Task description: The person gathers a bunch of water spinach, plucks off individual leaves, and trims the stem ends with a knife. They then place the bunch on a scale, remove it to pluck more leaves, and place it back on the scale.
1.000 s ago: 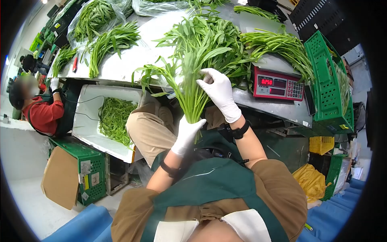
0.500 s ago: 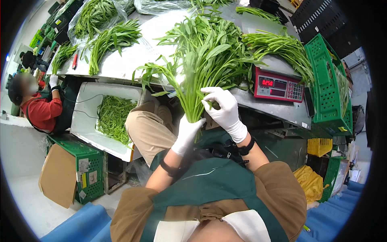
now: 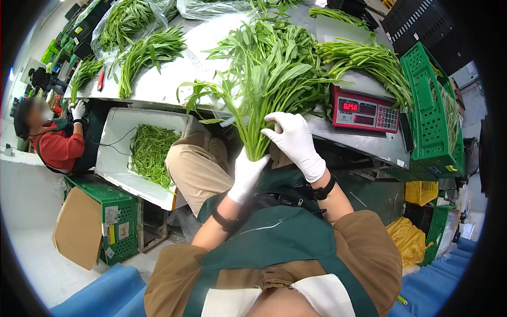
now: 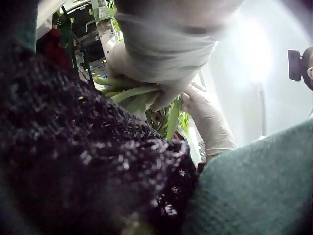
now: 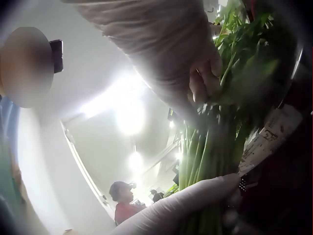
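Observation:
A bunch of leafy green stems (image 3: pixel 254 138) stands upright before the person, leaves fanned above. The white-gloved left hand (image 3: pixel 245 175) grips its lower stems. Higher up, at the right side of the stems, the gloved right hand (image 3: pixel 297 143) has its thumb and bent fingers against the bunch. In the right wrist view the left hand (image 5: pixel 178 205) crosses the stems (image 5: pixel 195 159) below the right hand (image 5: pixel 156 46), whose fingers curl at the leaf bases. Sleeve and cloth cover much of the left wrist view, where stems (image 4: pixel 134 93) emerge beside the left hand (image 4: pixel 159 54).
A metal table (image 3: pixel 158 87) carries more greens (image 3: pixel 150 53) and a red scale (image 3: pixel 365 109) reading 0.250, with stems (image 3: pixel 367 61) on top. Right of it is a green crate (image 3: pixel 425 105); a white foam box (image 3: pixel 111 145) of greens stands left. Another person (image 3: pixel 55 145) works at far left.
My right hand has moved down from the leaves to the stems, its thumb and fingertips shifting slightly since half a second ago. My left hand keeps its grip with little movement.

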A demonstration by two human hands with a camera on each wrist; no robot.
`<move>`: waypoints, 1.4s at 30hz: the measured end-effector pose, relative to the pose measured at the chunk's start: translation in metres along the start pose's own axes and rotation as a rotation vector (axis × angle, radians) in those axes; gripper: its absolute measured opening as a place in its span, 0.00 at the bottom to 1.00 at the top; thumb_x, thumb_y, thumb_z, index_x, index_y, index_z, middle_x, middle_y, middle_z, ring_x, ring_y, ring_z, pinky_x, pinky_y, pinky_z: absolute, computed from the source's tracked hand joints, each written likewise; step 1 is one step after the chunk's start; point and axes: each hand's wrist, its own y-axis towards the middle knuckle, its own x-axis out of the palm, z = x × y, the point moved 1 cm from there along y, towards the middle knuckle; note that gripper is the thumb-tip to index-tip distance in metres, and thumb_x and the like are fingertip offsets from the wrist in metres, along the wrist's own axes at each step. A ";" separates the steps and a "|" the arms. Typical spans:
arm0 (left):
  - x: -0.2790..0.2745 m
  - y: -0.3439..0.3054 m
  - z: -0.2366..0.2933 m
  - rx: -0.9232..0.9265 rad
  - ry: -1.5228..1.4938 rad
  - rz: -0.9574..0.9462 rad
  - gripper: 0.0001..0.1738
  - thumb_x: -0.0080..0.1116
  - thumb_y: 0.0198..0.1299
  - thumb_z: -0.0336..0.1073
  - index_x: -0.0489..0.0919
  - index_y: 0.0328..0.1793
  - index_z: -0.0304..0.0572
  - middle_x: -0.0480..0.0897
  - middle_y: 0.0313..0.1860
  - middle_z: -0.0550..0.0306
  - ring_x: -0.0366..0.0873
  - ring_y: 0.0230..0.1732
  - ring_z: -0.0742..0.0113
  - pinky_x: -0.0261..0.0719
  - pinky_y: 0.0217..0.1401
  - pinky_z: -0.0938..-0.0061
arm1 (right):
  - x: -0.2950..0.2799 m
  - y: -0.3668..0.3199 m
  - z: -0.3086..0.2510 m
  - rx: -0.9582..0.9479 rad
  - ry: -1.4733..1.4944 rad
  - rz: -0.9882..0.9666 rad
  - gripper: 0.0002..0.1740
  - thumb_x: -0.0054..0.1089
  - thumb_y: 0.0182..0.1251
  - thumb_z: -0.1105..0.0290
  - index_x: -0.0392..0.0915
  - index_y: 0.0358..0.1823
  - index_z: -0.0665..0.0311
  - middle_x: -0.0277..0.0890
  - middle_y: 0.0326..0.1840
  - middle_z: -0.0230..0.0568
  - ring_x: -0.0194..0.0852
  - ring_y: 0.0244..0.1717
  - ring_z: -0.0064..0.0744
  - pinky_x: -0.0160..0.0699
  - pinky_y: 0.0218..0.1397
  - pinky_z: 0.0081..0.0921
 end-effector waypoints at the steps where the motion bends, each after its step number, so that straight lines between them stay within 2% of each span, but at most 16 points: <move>1: 0.000 0.000 0.002 -0.001 -0.007 -0.004 0.29 0.68 0.54 0.32 0.76 0.63 0.34 0.84 0.54 0.54 0.80 0.53 0.69 0.77 0.58 0.73 | 0.001 0.000 -0.001 -0.083 -0.096 0.048 0.11 0.69 0.57 0.62 0.82 0.41 0.55 0.78 0.28 0.33 0.78 0.32 0.37 0.72 0.43 0.34; 7: -0.001 -0.003 0.013 -0.009 0.248 0.067 0.27 0.66 0.57 0.34 0.76 0.64 0.37 0.86 0.52 0.52 0.82 0.52 0.68 0.78 0.56 0.73 | 0.004 0.005 -0.007 -0.149 -0.237 -0.015 0.05 0.67 0.57 0.64 0.81 0.30 0.54 0.77 0.28 0.32 0.77 0.34 0.37 0.70 0.43 0.34; 10: -0.002 0.000 0.009 0.056 0.279 0.110 0.26 0.68 0.54 0.39 0.77 0.60 0.41 0.86 0.47 0.45 0.86 0.48 0.50 0.81 0.50 0.65 | 0.003 0.005 -0.015 -0.249 -0.262 0.049 0.05 0.64 0.55 0.68 0.76 0.26 0.55 0.73 0.26 0.35 0.74 0.32 0.40 0.68 0.41 0.37; 13: -0.001 0.001 0.003 0.024 0.171 0.060 0.25 0.67 0.56 0.39 0.77 0.60 0.42 0.86 0.47 0.45 0.86 0.48 0.51 0.81 0.51 0.65 | 0.011 -0.003 -0.030 -0.397 -0.257 0.016 0.05 0.62 0.49 0.71 0.73 0.24 0.56 0.70 0.24 0.37 0.72 0.30 0.41 0.67 0.39 0.38; 21: -0.003 0.000 0.010 -0.025 0.069 -0.055 0.22 0.63 0.63 0.40 0.77 0.61 0.39 0.86 0.49 0.51 0.84 0.50 0.65 0.80 0.53 0.70 | 0.017 -0.008 -0.032 -0.381 -0.245 0.005 0.09 0.65 0.46 0.70 0.71 0.24 0.56 0.67 0.25 0.37 0.70 0.30 0.41 0.66 0.38 0.36; 24: -0.001 0.001 -0.005 -0.005 -0.037 -0.007 0.17 0.58 0.66 0.34 0.78 0.59 0.36 0.85 0.47 0.54 0.82 0.49 0.69 0.79 0.53 0.72 | 0.025 -0.019 -0.040 -0.409 -0.175 0.019 0.09 0.65 0.44 0.70 0.72 0.24 0.57 0.67 0.24 0.38 0.69 0.29 0.42 0.67 0.37 0.36; 27: -0.005 0.004 -0.017 -0.057 -0.785 -0.157 0.14 0.54 0.68 0.30 0.78 0.57 0.35 0.84 0.46 0.56 0.81 0.48 0.72 0.79 0.52 0.74 | 0.035 -0.041 -0.056 -0.427 -0.052 -0.036 0.07 0.66 0.46 0.70 0.76 0.26 0.57 0.68 0.24 0.37 0.70 0.29 0.42 0.67 0.37 0.36; 31: -0.010 -0.001 0.015 -0.077 -0.192 -0.134 0.20 0.66 0.59 0.29 0.77 0.58 0.34 0.83 0.50 0.57 0.79 0.50 0.73 0.78 0.52 0.74 | -0.005 -0.030 -0.052 -0.460 0.252 0.361 0.05 0.60 0.55 0.77 0.74 0.29 0.60 0.69 0.27 0.34 0.69 0.28 0.32 0.66 0.36 0.27; 34: -0.007 0.000 -0.002 -0.097 -0.189 -0.110 0.24 0.70 0.55 0.29 0.77 0.58 0.33 0.83 0.48 0.57 0.79 0.44 0.73 0.78 0.47 0.75 | -0.036 -0.005 -0.053 -0.232 0.752 0.921 0.08 0.58 0.59 0.84 0.72 0.37 0.63 0.73 0.35 0.36 0.72 0.33 0.28 0.72 0.37 0.28; 35: -0.006 0.000 -0.001 -0.105 -0.183 -0.110 0.23 0.69 0.55 0.29 0.77 0.58 0.33 0.83 0.48 0.57 0.79 0.43 0.72 0.78 0.46 0.75 | -0.036 0.001 -0.059 -0.217 0.816 0.895 0.13 0.60 0.59 0.80 0.72 0.44 0.63 0.75 0.37 0.38 0.74 0.36 0.31 0.73 0.40 0.30; 36: -0.007 -0.002 0.006 -0.174 -0.169 -0.146 0.23 0.69 0.56 0.29 0.77 0.58 0.33 0.83 0.47 0.57 0.79 0.42 0.72 0.78 0.46 0.76 | -0.031 0.006 -0.072 -0.286 0.726 0.657 0.19 0.62 0.58 0.77 0.72 0.52 0.62 0.76 0.40 0.40 0.76 0.38 0.33 0.75 0.43 0.32; 37: -0.004 0.005 -0.018 0.021 -0.194 -0.149 0.17 0.67 0.59 0.34 0.77 0.51 0.35 0.82 0.34 0.59 0.80 0.34 0.69 0.79 0.37 0.76 | -0.026 0.012 -0.089 -0.444 0.565 0.323 0.26 0.65 0.58 0.74 0.72 0.59 0.61 0.78 0.42 0.41 0.77 0.41 0.36 0.76 0.45 0.34; 38: -0.003 0.005 -0.023 0.059 -0.249 -0.150 0.18 0.67 0.59 0.34 0.77 0.53 0.35 0.82 0.36 0.58 0.80 0.36 0.69 0.79 0.39 0.76 | -0.003 0.012 -0.105 -0.541 0.387 0.020 0.32 0.67 0.58 0.71 0.71 0.67 0.61 0.79 0.44 0.43 0.79 0.44 0.39 0.77 0.48 0.36; 39: -0.003 0.005 -0.022 0.076 -0.271 -0.146 0.19 0.67 0.59 0.34 0.77 0.54 0.35 0.82 0.38 0.58 0.80 0.37 0.70 0.79 0.40 0.76 | 0.028 0.008 -0.111 -0.592 0.199 -0.213 0.27 0.68 0.57 0.66 0.76 0.60 0.58 0.79 0.42 0.41 0.78 0.42 0.42 0.76 0.47 0.35; 40: -0.004 0.004 -0.019 0.093 -0.258 -0.133 0.20 0.67 0.59 0.33 0.76 0.55 0.34 0.82 0.39 0.57 0.80 0.39 0.70 0.79 0.42 0.76 | 0.044 0.000 -0.106 -0.637 -0.043 -0.326 0.26 0.73 0.50 0.68 0.82 0.54 0.55 0.83 0.46 0.38 0.81 0.43 0.41 0.76 0.49 0.33; 42: -0.008 0.000 -0.005 0.128 -0.098 -0.074 0.22 0.67 0.59 0.32 0.76 0.58 0.34 0.83 0.43 0.56 0.80 0.42 0.70 0.79 0.45 0.76 | 0.037 -0.004 -0.086 -0.581 0.037 -0.050 0.25 0.73 0.51 0.67 0.82 0.53 0.54 0.82 0.44 0.35 0.79 0.42 0.40 0.75 0.48 0.35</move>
